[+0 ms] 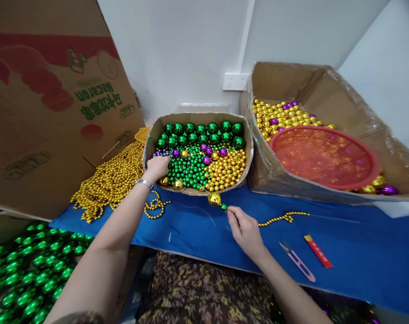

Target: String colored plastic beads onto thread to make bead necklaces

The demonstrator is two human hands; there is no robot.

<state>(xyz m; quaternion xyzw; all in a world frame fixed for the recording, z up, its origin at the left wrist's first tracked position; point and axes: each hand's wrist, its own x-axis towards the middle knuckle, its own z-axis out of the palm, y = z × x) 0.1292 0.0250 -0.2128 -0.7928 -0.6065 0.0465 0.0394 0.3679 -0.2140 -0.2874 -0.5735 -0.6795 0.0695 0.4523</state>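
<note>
My left hand point(158, 167) reaches over the left rim of a cardboard box point(194, 191), beside small purple beads point(161, 153). Its fingers curl down together, and what is in them is hidden. In front of the box, my right hand point(244, 228) pinches a bead string just by a small green bead point(223, 207). A large gold bead point(214, 198) sits on that string, next to the box rim. Large green beads point(200, 129) fill the back of the box, with small green beads point(191, 168) and gold beads point(226, 168) in front.
Gold bead strands point(113, 180) are heaped on the blue cloth point(197, 234) at left. Pink-handled thread snips point(298, 263) and a red packet point(318, 252) lie at right. A larger carton point(265, 175) holds a red basket point(325, 157). Green balls point(32, 270) sit low at left.
</note>
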